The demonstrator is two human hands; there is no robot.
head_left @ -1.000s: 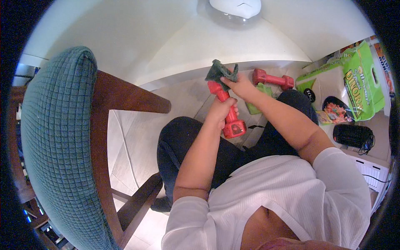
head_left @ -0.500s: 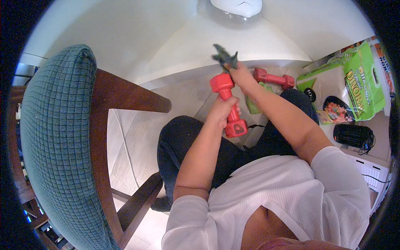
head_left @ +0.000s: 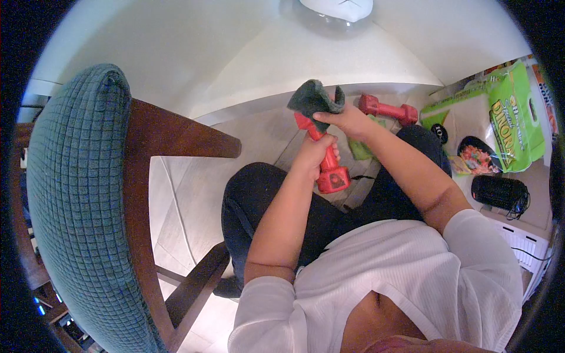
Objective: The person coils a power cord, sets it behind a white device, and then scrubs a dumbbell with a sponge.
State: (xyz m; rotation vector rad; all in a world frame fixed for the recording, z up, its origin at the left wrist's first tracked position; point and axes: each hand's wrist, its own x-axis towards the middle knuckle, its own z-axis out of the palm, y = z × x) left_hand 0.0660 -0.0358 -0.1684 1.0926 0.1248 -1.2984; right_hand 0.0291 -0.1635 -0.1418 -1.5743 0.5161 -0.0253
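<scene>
My left hand (head_left: 316,154) is wrapped round the handle of a red dumbbell (head_left: 333,179), which is tilted above my lap. Its near head shows a dark worn patch. In my right hand (head_left: 347,122) is a dark green cloth (head_left: 312,100), draped over the dumbbell's far head and hiding much of it. The thumb presses on the cloth; the other fingers are partly hidden. Beyond my right forearm, a second red dumbbell (head_left: 388,110) lies on the floor. A light green cloth (head_left: 360,148) lies close to it, partly covered by my forearm.
A chair with a teal checked cover (head_left: 82,200) stands at my left. To the right are a green and clear rice bag (head_left: 512,117) and a black device with a cable (head_left: 500,191). A white curved wall (head_left: 259,65) closes off the front. A thin white cable (head_left: 179,206) crosses the floor.
My right hand has brought the cloth down and towards me, onto the dumbbell's far head. The cloth is now spread over it. My left hand keeps its hold, nearly still.
</scene>
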